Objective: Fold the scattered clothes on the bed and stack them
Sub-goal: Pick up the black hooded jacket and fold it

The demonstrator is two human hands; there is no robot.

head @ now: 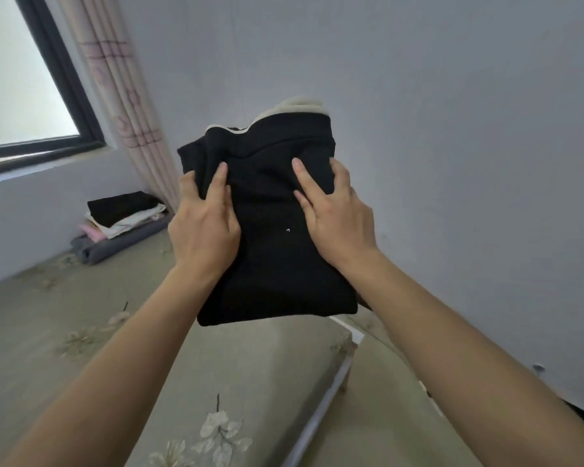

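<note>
A folded black garment [270, 230] with a cream lining showing at its top edge hangs in the air above the bed [81, 332]. My left hand [203, 224] grips its left side, thumb on top and fingers wrapped round the edge. My right hand [334, 214] holds its right side the same way. A stack of folded clothes [122, 217], black on top, then white, pink and grey at the bottom, lies on the bed's far left corner near the wall.
The bed has a greenish sheet with flower prints; its right edge [331, 396] runs beside a white wall. A dark-framed window [31, 79] and a striped curtain [125, 96] are at the back left.
</note>
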